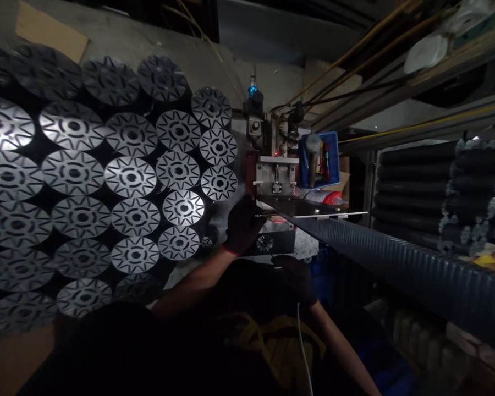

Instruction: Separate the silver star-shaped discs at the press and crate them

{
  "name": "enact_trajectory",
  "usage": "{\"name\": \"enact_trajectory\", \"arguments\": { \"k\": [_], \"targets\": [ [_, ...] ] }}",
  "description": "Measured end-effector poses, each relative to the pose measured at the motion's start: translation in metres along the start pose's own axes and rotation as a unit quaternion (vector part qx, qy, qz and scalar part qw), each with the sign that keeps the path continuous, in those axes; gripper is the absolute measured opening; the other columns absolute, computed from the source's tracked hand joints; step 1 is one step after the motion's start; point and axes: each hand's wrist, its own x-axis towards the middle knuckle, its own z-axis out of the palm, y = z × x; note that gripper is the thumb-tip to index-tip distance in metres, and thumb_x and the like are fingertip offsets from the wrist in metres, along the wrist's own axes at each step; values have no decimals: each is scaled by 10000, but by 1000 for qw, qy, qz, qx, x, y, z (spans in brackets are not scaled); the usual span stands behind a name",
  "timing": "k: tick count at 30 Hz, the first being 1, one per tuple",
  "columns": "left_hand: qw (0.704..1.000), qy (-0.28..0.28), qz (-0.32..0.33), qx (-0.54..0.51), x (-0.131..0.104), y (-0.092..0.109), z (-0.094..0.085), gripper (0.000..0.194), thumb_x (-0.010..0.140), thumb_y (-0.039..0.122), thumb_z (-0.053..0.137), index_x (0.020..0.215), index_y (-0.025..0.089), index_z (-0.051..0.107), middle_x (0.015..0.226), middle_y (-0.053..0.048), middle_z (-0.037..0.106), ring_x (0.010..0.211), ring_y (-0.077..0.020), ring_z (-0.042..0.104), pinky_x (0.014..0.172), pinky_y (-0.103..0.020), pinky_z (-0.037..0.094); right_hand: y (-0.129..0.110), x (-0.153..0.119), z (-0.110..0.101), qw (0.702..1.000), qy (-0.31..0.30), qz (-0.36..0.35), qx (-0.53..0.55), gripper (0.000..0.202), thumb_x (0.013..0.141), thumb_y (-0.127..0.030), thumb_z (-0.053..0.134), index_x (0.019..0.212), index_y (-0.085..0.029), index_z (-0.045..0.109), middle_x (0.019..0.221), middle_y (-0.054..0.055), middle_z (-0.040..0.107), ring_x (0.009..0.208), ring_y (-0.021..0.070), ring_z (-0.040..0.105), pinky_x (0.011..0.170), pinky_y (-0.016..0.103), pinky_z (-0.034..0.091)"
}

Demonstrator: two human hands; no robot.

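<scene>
My left hand (pixel 242 224), in a dark glove with a red cuff edge, is at the left side of a small metal machine (pixel 276 175). Its fingers merge into shadow by the machine's front plate, so their grip is hidden. My right hand (pixel 296 278), also dark-gloved, is low in front of my body, below a dark block with a small round slotted face (pixel 265 243). A thin pale edge shows by its fingertips, too dim to name. From the machine a long dark ribbed strip (pixel 379 256) slants down to the right.
Many round slotted metal discs (pixel 131 177) stand in rows at left. A blue bin (pixel 334 159) holds a hammer and other tools, with a red-capped bottle (pixel 328 198) below it. Dark rods (pixel 414 187) are stacked at right. A white cable (pixel 301 341) hangs near my right wrist.
</scene>
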Motion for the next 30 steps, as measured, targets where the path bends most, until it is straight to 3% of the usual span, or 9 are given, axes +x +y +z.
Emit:
{"name": "enact_trajectory", "arguments": {
  "k": [6,10,17,23,27,30],
  "targets": [
    [999,-12,20,-26,1,-1,-3,171,1045,381,668,968,257,757,1244,-92,758,1382,-295,634,1185,-489,532,0,7,0,1000,4,6,12,192,979,-395,716,1009,-326,893,1040,45,869,950,277,849,872,401,719],
    [1000,-14,14,-23,-2,-2,-2,162,1045,383,667,1037,255,766,1302,-103,759,1430,-328,609,1213,-537,503,0,2,3,1000,14,6,-5,234,997,-393,677,1045,-302,887,1060,54,869,963,266,847,889,395,713],
    [1000,11,24,-7,-7,4,-5,183,989,339,715,1136,236,748,1360,-123,729,1415,-352,621,1216,-536,502,-1,-18,7,996,79,-1,-47,332,1032,-371,569,1180,-276,851,1113,73,863,1039,272,837,939,415,701],
    [999,14,33,2,-14,9,-11,299,995,390,709,1253,239,717,1475,-149,683,1473,-390,583,1222,-581,494,-4,-45,8,991,127,-8,-32,352,982,-392,594,1215,-273,829,1095,85,860,971,282,835,851,416,702],
    [996,62,57,2,-15,15,-8,365,973,432,745,1275,230,710,1547,-155,642,1508,-378,552,1256,-566,476,2,-47,-8,974,218,57,-3,230,918,-393,670,1008,-249,825,841,67,823,725,255,785,627,359,632],
    [994,92,62,14,-17,25,-5,351,966,426,750,1249,220,725,1540,-156,633,1491,-357,561,1248,-540,488,10,-33,-37,971,236,37,10,243,917,-391,645,945,-226,820,733,48,781,633,223,738,596,330,579]
  ]
}}
